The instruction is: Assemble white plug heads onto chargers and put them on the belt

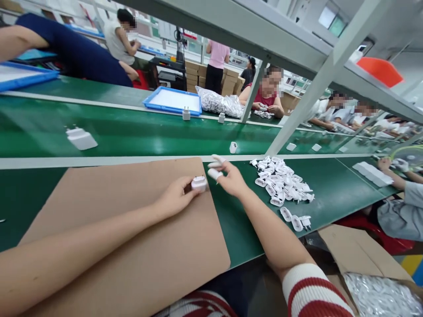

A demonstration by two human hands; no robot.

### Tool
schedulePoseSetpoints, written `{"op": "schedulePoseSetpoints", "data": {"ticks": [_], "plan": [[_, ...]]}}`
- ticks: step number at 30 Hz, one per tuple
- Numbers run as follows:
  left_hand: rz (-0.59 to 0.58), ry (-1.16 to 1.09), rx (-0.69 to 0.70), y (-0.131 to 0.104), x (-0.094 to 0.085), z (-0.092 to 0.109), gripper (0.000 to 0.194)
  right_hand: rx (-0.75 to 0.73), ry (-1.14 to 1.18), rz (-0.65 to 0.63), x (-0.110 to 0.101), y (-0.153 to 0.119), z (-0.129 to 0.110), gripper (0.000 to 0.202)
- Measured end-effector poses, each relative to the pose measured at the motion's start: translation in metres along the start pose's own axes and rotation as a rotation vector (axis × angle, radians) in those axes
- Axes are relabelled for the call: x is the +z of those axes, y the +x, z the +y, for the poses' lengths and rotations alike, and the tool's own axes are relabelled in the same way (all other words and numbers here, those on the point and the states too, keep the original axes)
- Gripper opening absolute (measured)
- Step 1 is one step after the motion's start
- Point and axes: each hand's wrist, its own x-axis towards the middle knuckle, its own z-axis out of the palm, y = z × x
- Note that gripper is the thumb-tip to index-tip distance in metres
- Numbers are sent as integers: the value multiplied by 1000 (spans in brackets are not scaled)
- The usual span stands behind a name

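My left hand (180, 195) is closed around a white plug charger (198, 184), its two pins pointing up, above the right side of a brown cardboard sheet (132, 246). Just right of it, my right hand (228, 176) is held over the bench by the sheet's edge. White finger covers sit on several of its fingertips; the fingers are apart and nothing shows between them. Farther right, a heap of white plug pieces (280, 180) lies on the green bench, with a few loose ones (296, 222) nearer its front edge.
Behind the bench runs a green conveyor (139, 132) carrying several white chargers, one large charger (81, 138) at left. A blue-rimmed tray (173, 112) and a bag of parts (218, 103) stand beyond. A slanted metal post (300, 108) rises at right. An open carton (363, 251) sits low right. Co-workers sit around.
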Motion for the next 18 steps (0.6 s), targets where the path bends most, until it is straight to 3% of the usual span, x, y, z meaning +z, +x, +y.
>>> {"op": "schedulePoseSetpoints", "data": {"ticks": [3,5,7,10,12,15,18], "plan": [[125,87,-81,44,-13,-13,50,279,-402,186,-31,13,37,51],[223,194,-174,79,-27,-24,49,505,-632,155,-47,16,58,50],[313,284,-243,113,-41,-33,46,622,-739,78,-55,17,73,46],[400,329,-304,148,-58,-46,43,552,-813,70,-57,16,81,44],[429,335,-342,160,-66,-52,42,481,-810,85,-54,18,80,47],[473,359,-396,162,-68,-56,49,422,-765,88,-48,23,70,51],[688,486,-264,155,-55,-49,68,347,-680,98,-38,22,49,47]]}}
